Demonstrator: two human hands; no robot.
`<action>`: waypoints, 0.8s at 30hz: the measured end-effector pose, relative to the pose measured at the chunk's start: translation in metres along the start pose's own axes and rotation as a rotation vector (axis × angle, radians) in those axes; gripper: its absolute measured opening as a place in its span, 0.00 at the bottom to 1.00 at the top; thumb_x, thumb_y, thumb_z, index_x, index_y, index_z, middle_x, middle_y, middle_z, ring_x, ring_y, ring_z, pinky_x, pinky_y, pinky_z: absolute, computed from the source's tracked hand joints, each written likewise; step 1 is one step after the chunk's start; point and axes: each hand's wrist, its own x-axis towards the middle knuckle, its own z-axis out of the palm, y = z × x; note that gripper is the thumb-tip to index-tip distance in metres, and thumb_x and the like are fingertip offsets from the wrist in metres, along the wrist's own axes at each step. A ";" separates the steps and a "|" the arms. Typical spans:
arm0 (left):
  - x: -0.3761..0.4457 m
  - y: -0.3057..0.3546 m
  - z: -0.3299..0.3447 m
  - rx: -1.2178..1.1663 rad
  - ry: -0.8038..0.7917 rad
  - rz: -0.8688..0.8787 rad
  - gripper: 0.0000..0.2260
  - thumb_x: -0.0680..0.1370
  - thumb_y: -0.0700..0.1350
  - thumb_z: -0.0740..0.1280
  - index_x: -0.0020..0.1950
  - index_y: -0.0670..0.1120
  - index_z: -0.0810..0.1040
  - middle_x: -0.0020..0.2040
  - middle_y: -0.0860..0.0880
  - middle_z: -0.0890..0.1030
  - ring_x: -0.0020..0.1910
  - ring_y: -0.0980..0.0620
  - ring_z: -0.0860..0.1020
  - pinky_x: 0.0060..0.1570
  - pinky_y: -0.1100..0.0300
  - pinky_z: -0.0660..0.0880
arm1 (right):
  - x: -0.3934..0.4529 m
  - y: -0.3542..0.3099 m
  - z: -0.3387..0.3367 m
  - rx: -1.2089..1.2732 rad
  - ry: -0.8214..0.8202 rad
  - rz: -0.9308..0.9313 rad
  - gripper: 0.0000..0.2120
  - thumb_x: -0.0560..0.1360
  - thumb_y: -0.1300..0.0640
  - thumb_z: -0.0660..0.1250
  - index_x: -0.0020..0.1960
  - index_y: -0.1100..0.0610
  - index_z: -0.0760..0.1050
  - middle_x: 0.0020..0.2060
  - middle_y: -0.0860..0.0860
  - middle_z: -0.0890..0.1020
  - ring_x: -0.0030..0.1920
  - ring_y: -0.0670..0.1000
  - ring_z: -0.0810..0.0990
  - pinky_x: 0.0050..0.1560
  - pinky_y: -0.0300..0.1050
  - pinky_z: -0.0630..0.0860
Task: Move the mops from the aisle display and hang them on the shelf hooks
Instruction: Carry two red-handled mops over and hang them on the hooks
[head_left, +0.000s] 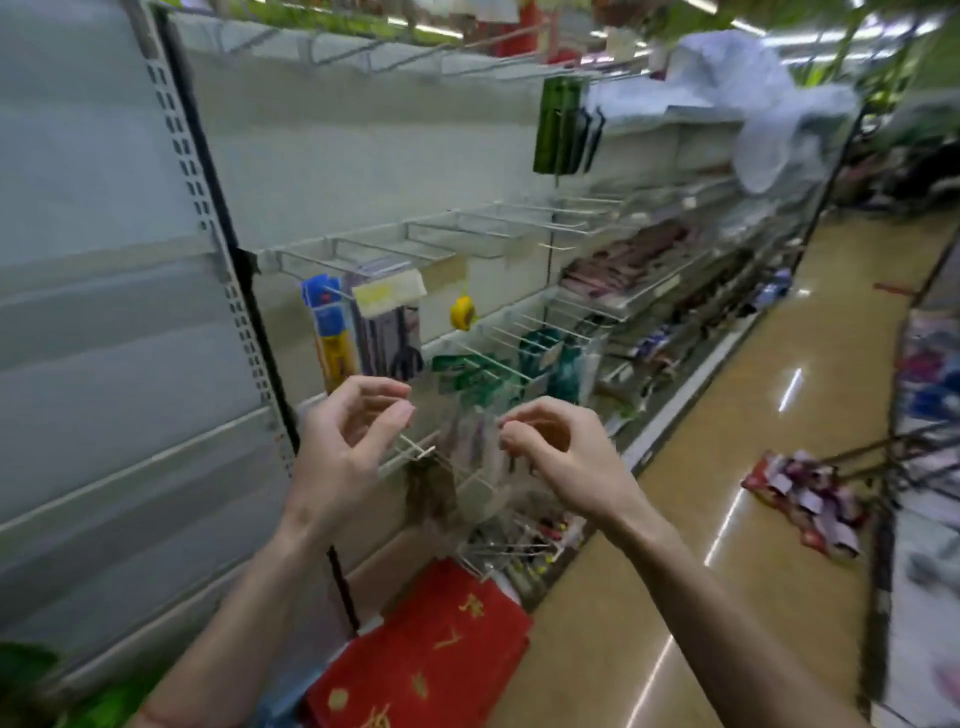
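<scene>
White wire hook (415, 448) sits between my hands: left hand (340, 441) fingers curl loosely beside it, right hand (558, 452) pinches a blurred clear packet (475, 441).

The shelf back panel (363, 171) was pale grey-white, its hooks (467, 228) white wire, and the upright's edge strip (244, 291) black. A blue-and-yellow packet (330, 332) hung by a small yellow item (462, 312) and dark green packs (558, 124). Near the shelf's bottom edge lay red packets (431, 654) with gold characters; the floor (727, 493) was glossy tan.
</scene>
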 end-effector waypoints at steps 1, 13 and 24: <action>0.004 -0.004 0.026 -0.008 -0.026 -0.005 0.09 0.76 0.52 0.71 0.52 0.49 0.83 0.48 0.45 0.87 0.50 0.47 0.85 0.49 0.54 0.81 | -0.005 0.015 -0.022 -0.003 0.032 0.017 0.04 0.79 0.53 0.70 0.50 0.52 0.84 0.44 0.48 0.87 0.47 0.46 0.85 0.50 0.45 0.81; 0.067 -0.044 0.305 -0.130 -0.415 -0.026 0.07 0.79 0.47 0.71 0.56 0.47 0.83 0.51 0.47 0.86 0.53 0.49 0.85 0.52 0.54 0.81 | -0.039 0.144 -0.235 0.028 0.409 0.248 0.04 0.79 0.58 0.69 0.51 0.55 0.84 0.44 0.54 0.87 0.47 0.52 0.86 0.46 0.43 0.80; 0.171 -0.118 0.566 -0.295 -0.775 -0.063 0.12 0.78 0.52 0.71 0.57 0.48 0.82 0.50 0.46 0.86 0.50 0.49 0.85 0.47 0.57 0.82 | 0.005 0.275 -0.396 -0.023 0.779 0.515 0.05 0.80 0.58 0.69 0.51 0.54 0.83 0.43 0.52 0.88 0.45 0.51 0.87 0.46 0.45 0.81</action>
